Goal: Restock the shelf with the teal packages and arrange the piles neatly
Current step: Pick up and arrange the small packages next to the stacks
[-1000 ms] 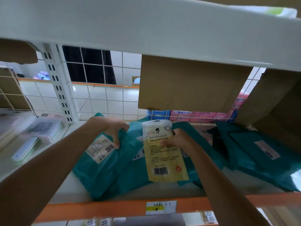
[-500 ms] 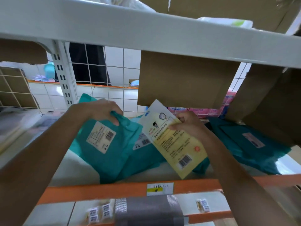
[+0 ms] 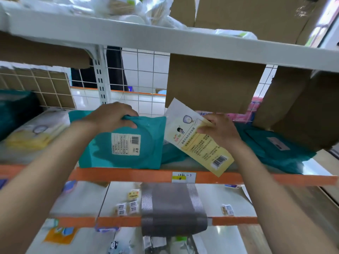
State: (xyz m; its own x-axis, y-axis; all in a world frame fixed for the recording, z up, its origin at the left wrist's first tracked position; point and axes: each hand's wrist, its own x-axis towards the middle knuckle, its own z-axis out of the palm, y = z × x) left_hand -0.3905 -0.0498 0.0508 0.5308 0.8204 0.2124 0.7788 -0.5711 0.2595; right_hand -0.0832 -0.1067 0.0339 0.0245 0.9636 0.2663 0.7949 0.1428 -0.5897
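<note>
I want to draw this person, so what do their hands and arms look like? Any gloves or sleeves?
No gloves and no sleeves show. The left hand and right hand are bare. So are the left forearm and right forearm, right to the picture's edge. I see no watch, bracelet, or ring on the fingers that show.
</note>
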